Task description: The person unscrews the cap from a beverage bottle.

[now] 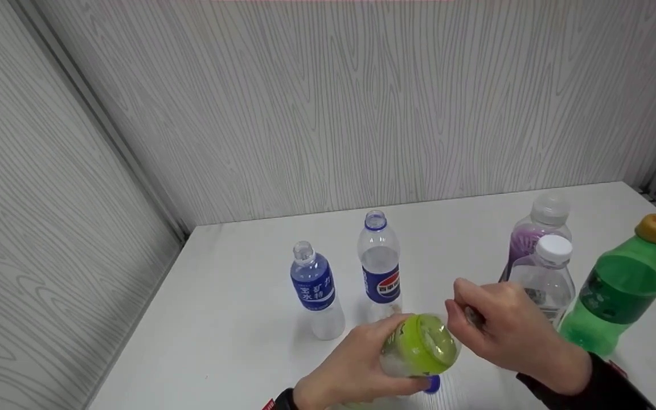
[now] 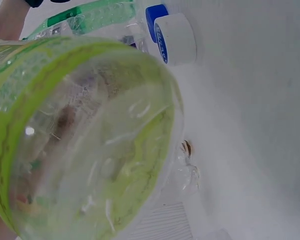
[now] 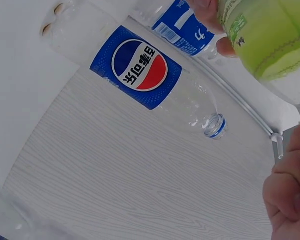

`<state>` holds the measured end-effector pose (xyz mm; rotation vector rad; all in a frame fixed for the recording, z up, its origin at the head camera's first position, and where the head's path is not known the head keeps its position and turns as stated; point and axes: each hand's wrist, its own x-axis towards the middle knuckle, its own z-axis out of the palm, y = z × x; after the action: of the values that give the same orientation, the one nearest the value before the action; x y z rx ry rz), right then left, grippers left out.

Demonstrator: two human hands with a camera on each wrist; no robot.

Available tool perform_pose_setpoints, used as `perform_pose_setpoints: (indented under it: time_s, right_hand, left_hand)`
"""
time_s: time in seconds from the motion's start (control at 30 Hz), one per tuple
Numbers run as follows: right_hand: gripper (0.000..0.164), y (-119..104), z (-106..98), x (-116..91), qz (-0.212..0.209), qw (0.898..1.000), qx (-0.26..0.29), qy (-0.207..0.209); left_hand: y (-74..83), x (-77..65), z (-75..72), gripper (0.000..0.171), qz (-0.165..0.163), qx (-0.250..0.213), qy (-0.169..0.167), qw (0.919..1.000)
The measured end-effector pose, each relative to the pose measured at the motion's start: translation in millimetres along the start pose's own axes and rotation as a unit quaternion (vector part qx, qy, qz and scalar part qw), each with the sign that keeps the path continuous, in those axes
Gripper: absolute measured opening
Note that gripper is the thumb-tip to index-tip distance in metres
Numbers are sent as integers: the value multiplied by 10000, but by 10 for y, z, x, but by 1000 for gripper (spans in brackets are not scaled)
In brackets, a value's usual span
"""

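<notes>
"Bottle [image 1: 423, 345] in a yellow-green label sits clamped in the fingers and thumb of a person's left hand [image 1: 356, 361], tilted above a white table [image 1: 231, 273], its clear base turned up and to the right."

"And the right hand [image 1: 513, 330]?"

"Curled into a fist just beside that base; whether the two touch, I cannot tell."

"Which brands can be read?"

"Behind the left hand, a Pepsi bottle [image 1: 382, 279] stands upright and uncapped, its blue label carrying the red, white and blue disc. The right wrist view spells out 百事可乐 across it."

"The neighbour to its left?"

"A Pocari Sweat bottle [image 1: 314, 285], also upright and uncapped, with 宝矿力水特 in white on blue. The right wrist view catches its barcode and the character 力."

"Any writing on the held one?"

"A small green patch with white marks, too small to read."

"What stands at right?"

"A green bottle [image 1: 618, 290] with an orange cap, a clear bottle [image 1: 541, 279] with a white top and, behind that, a purple-labelled bottle [image 1: 530, 239]. Their labels are illegible at this size."

"Loose caps?"

"A blue cap [image 1: 433, 385] lies below the held bottle; the left wrist view shows it near a white cap [image 2: 180, 39] with a blue, lettered face."
</notes>
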<state>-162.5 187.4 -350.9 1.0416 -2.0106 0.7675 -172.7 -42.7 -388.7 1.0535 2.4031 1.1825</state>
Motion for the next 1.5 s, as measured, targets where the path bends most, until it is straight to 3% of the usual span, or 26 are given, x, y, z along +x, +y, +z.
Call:
perform_pose_setpoints:
  time_s: [0.13, 0.23, 0.3, 0.4, 0.5, 0.63, 0.73, 0.83, 0.9, 0.97, 1.03, 1.17, 1.5]
  right_hand:
    - [23, 20, -1, 14, -633, 9978, 113, 137]
    - [22, 18, 6, 16, -755, 9966, 70, 321]
    - [20, -1, 5, 15, -476, 9982, -67, 366]
    - [18, -53, -9, 11, 453, 9983, -293, 201]
    - [16, -111, -21, 19, 1502, 9875, -465, -113]
    - [13, -152, -27, 53, 2603, 9617, -625, -597]
    - [18, -163, -19, 76, 3109, 9427, -793, -915]
    - [20, -162, 4, 79, 3164, 9398, -930, -897]
    - [22, -158, 22, 69, 2989, 9468, -994, -663]
    - [25, -157, 36, 54, 2728, 9563, -986, -367]
    - [27, -155, 45, 42, 2472, 9641, -963, -120]
    - [27, -157, 47, 33, 2066, 9749, -831, 79]
    - [27, -136, 55, 16, 1649, 9849, -522, 115]
  left_hand:
    - [2, -5, -13, 60, 43, -126, -168, 9998]
    - [13, -7, -14, 61, 68, -145, -141, 9998]
    - [25, -8, -8, 61, 77, -97, -1, 9999]
    - [39, -8, 16, 62, 65, 138, 367, 9992]
    - [37, -2, 58, 64, -23, 525, 803, 9954]
    - [20, 17, 125, 67, -19, 1369, 1391, 9808]
    - [3, 24, 164, 69, 207, 2176, 1796, 9591]
    - [-10, 26, 183, 71, 426, 2706, 2061, 9394]
    - [-12, 28, 184, 71, 518, 2789, 2133, 9349]
    - [-6, 27, 179, 70, 540, 2659, 2066, 9401]
    - [4, 23, 168, 69, 521, 2396, 1917, 9503]
    - [20, 17, 129, 66, 454, 1903, 1592, 9677]
    - [-28, 17, 43, 62, 587, 1273, 1124, 9837]
